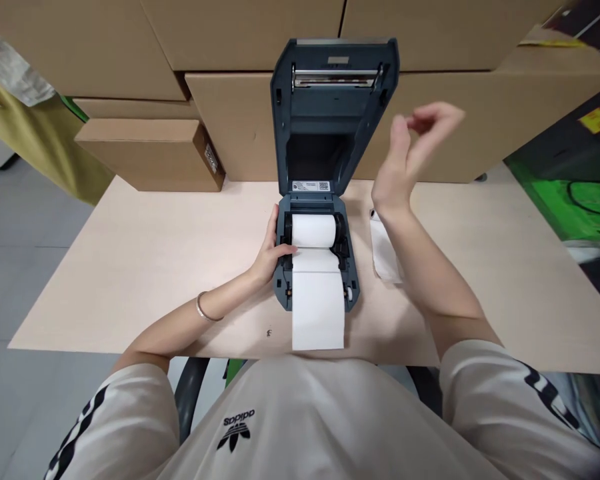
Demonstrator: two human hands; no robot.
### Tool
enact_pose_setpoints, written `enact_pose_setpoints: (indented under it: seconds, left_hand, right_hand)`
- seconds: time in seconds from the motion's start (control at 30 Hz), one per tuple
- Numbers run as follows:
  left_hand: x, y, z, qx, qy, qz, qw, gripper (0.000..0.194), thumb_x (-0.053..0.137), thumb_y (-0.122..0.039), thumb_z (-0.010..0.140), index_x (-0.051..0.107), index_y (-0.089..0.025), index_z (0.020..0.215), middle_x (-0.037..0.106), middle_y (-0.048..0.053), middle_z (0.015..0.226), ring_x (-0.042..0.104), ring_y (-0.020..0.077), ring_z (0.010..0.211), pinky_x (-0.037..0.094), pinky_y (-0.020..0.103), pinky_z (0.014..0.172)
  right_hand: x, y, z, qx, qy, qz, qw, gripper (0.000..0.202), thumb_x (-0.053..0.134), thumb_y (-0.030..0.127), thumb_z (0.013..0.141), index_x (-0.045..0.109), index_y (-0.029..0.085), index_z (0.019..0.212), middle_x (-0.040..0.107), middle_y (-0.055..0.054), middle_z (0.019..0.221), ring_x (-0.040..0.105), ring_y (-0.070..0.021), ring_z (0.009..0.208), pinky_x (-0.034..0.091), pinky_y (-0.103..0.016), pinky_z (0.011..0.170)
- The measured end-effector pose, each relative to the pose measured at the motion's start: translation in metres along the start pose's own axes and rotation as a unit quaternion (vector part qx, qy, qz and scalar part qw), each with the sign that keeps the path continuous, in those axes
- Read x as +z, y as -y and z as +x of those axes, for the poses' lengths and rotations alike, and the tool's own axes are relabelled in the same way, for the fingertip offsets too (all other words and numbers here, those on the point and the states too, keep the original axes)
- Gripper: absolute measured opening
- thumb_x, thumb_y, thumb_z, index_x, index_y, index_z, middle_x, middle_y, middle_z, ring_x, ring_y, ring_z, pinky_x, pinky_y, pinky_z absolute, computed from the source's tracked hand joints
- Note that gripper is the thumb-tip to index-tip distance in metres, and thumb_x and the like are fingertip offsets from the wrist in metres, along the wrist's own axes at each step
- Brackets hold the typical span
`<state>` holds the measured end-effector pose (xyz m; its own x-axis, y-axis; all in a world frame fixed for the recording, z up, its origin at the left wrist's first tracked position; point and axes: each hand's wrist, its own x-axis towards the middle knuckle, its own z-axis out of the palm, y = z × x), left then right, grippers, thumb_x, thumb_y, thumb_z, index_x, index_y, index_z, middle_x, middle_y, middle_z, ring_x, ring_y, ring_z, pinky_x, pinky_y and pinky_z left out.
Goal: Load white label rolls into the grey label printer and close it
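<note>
A dark grey label printer [353, 267] stands on the table with its lid [313, 123] raised. Inside sits a white label roll [313, 231], and its paper strip [319, 313] runs out over the printer's front edge. My left hand [269, 252] grips the printer's left side, with the thumb laid over the rim at the strip's edge. In the air to the right of the lid is my right hand [405, 157], thumb and fingers apart, holding nothing. Below it, a white piece of paper or label stock [384, 253] lies on the table, partly covered by my right forearm.
Large cardboard boxes [240, 127] line the table's back edge, close behind the lid. A smaller carton [145, 153] stands at the back left. The pale wooden table [170, 233] reaches to my body. A green surface with a black cable [590, 207] is at the right.
</note>
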<state>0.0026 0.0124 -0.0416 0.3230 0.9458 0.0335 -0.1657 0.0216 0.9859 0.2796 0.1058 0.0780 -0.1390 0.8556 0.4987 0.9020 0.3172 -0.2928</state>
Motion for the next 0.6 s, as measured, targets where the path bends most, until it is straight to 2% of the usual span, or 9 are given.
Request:
enact_pose_setpoints:
  seconds: [0.03, 0.07, 0.13, 0.2, 0.27, 0.33, 0.37, 0.5, 0.6]
  left_hand:
    - [0.0, -0.001, -0.001, -0.003, -0.004, 0.002, 1.0, 0.121, 0.078, -0.027, 0.078, 0.022, -0.042, 0.185, 0.013, -0.007, 0.201, 0.007, 0.0349, 0.189, 0.013, 0.056, 0.156]
    - [-0.001, -0.002, -0.001, -0.002, -0.009, 0.005, 1.0, 0.122, 0.077, -0.024, 0.076, 0.025, -0.041, 0.184, 0.015, -0.007, 0.201, 0.007, 0.0351, 0.189, 0.013, 0.056, 0.156]
    - [-0.003, -0.002, 0.0, 0.009, -0.016, 0.017, 1.0, 0.12, 0.075, -0.02, 0.072, 0.032, -0.04, 0.182, 0.021, -0.007, 0.2, 0.009, 0.0358, 0.189, 0.013, 0.056, 0.156]
    - [-0.008, -0.001, 0.002, 0.028, -0.021, 0.036, 0.999, 0.117, 0.074, -0.018, 0.069, 0.04, -0.037, 0.18, 0.026, -0.005, 0.198, 0.011, 0.0376, 0.188, 0.012, 0.056, 0.156]
    - [-0.012, 0.0, 0.003, 0.044, -0.023, 0.056, 0.997, 0.114, 0.074, -0.018, 0.069, 0.045, -0.034, 0.178, 0.031, -0.002, 0.197, 0.014, 0.0401, 0.188, 0.011, 0.058, 0.156]
    - [-0.015, 0.0, 0.004, 0.053, -0.022, 0.071, 0.996, 0.113, 0.074, -0.018, 0.07, 0.046, -0.03, 0.178, 0.035, 0.002, 0.196, 0.017, 0.0423, 0.187, 0.011, 0.061, 0.155]
    - [-0.016, 0.0, 0.004, 0.056, -0.021, 0.076, 0.995, 0.113, 0.075, -0.018, 0.07, 0.046, -0.028, 0.179, 0.036, 0.004, 0.195, 0.019, 0.0432, 0.186, 0.012, 0.061, 0.155]
    - [-0.017, 0.0, 0.003, 0.056, -0.024, 0.084, 0.995, 0.113, 0.073, -0.017, 0.071, 0.045, -0.026, 0.18, 0.038, 0.005, 0.194, 0.024, 0.0431, 0.185, 0.018, 0.06, 0.154]
    - [-0.016, 0.0, 0.002, 0.051, -0.029, 0.086, 0.995, 0.115, 0.07, -0.016, 0.069, 0.045, -0.026, 0.18, 0.039, 0.004, 0.193, 0.028, 0.0418, 0.184, 0.022, 0.058, 0.154]
  right_hand:
    - [-0.008, 0.008, -0.014, 0.04, -0.057, -0.033, 0.997, 0.079, 0.032, 0.086, 0.109, 0.058, 0.039, 0.167, 0.068, -0.017, 0.156, 0.048, -0.0506, 0.159, 0.033, -0.079, 0.133]
    - [-0.016, 0.016, -0.028, 0.054, -0.08, -0.039, 0.995, 0.075, 0.027, 0.077, 0.112, 0.064, 0.034, 0.161, 0.069, -0.02, 0.149, 0.051, -0.0523, 0.155, 0.033, -0.081, 0.13]
    - [-0.027, 0.032, -0.047, 0.006, -0.035, -0.013, 0.999, 0.068, 0.022, 0.063, 0.115, 0.075, 0.029, 0.141, 0.074, -0.022, 0.131, 0.062, -0.0503, 0.14, 0.04, -0.078, 0.123]
    - [-0.03, 0.046, -0.058, -0.072, 0.064, 0.016, 0.995, 0.056, 0.037, 0.061, 0.113, 0.078, 0.026, 0.126, 0.077, -0.019, 0.122, 0.07, -0.0445, 0.127, 0.05, -0.068, 0.116]
    - [-0.024, 0.055, -0.063, -0.119, 0.178, 0.011, 0.977, 0.048, 0.059, 0.059, 0.105, 0.078, 0.021, 0.126, 0.079, -0.018, 0.126, 0.074, -0.0402, 0.122, 0.055, -0.058, 0.111]
    - [-0.013, 0.061, -0.066, -0.136, 0.265, -0.009, 0.954, 0.054, 0.072, 0.055, 0.098, 0.076, 0.013, 0.133, 0.079, -0.023, 0.132, 0.074, -0.041, 0.122, 0.054, -0.055, 0.112]
    - [-0.008, 0.062, -0.067, -0.136, 0.286, -0.02, 0.948, 0.058, 0.076, 0.053, 0.095, 0.076, 0.011, 0.135, 0.079, -0.025, 0.132, 0.074, -0.0423, 0.123, 0.053, -0.056, 0.112]
    - [0.007, 0.064, -0.072, -0.14, 0.291, -0.031, 0.946, 0.068, 0.082, 0.045, 0.088, 0.073, 0.004, 0.141, 0.082, -0.027, 0.128, 0.076, -0.0449, 0.121, 0.049, -0.059, 0.116]
    - [0.01, 0.064, -0.071, -0.146, 0.285, -0.021, 0.947, 0.061, 0.083, 0.038, 0.083, 0.076, 0.008, 0.135, 0.084, -0.021, 0.123, 0.078, -0.0407, 0.119, 0.043, -0.06, 0.127]
